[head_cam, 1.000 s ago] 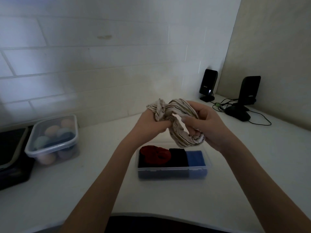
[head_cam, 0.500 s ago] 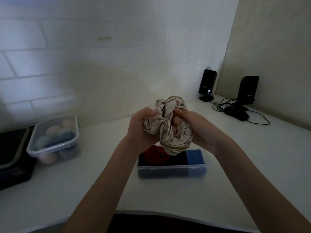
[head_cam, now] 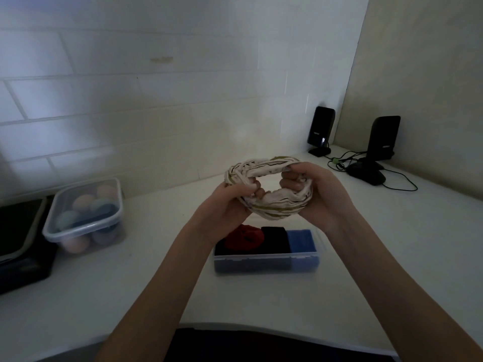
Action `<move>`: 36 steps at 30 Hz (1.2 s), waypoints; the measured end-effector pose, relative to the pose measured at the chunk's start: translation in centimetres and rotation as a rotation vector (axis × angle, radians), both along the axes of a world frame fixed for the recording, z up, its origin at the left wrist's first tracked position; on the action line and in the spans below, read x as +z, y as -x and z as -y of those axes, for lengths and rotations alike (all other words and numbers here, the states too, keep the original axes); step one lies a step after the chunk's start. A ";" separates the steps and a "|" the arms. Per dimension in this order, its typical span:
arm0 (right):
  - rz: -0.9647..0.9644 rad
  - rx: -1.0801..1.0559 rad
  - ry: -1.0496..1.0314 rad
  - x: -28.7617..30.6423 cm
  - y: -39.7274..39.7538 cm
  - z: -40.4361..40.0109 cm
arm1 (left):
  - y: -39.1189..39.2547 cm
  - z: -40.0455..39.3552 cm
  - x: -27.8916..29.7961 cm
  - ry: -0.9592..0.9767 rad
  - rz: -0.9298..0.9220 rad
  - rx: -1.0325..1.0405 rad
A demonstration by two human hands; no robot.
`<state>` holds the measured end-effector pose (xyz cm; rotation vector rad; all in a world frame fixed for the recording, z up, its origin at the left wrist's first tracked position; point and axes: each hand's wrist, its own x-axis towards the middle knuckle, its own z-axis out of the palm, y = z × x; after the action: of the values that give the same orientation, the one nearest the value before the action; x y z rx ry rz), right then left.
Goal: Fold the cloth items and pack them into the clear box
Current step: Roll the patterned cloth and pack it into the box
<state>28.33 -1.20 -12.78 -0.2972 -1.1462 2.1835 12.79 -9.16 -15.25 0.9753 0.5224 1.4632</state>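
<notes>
I hold a cream cloth with thin dark and olive stripes (head_cam: 271, 209) in the air above the counter, stretched into an open ring. My left hand (head_cam: 230, 202) grips its left side and my right hand (head_cam: 321, 194) grips its right side, fingers hooked inside the ring. Below the hands stands the clear box (head_cam: 266, 262), open, with a red cloth (head_cam: 244, 237), a black cloth (head_cam: 274, 237) and a blue cloth (head_cam: 300, 239) packed side by side in it.
A lidded clear container (head_cam: 83, 218) with pastel rolled items sits at the left, beside a dark tray (head_cam: 18, 236). Two black speakers (head_cam: 321, 130) (head_cam: 383, 138) and cables (head_cam: 347, 160) occupy the back right corner. The tiled wall stands behind.
The striped cloth was bunched between my hands; now both hands have pulled it apart into an open ring and lowered slightly.
</notes>
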 end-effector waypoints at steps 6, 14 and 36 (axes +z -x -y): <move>-0.070 -0.077 -0.012 -0.3 -0.6 0.1 | 0.3 -0.3 -0.4 0.078 0.063 0.171; 0.202 -0.402 -0.336 -0.9 -1.2 0.2 | 0.0 0.1 -0.3 0.079 -0.103 0.406; 1.465 -0.095 -1.671 -1.2 -4.1 1.5 | -0.1 1.7 -0.9 -0.100 -2.029 0.352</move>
<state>32.46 -2.73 -14.01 -1.0747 -2.9666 -0.0154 12.88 -10.86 -16.16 2.3196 2.0736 0.2109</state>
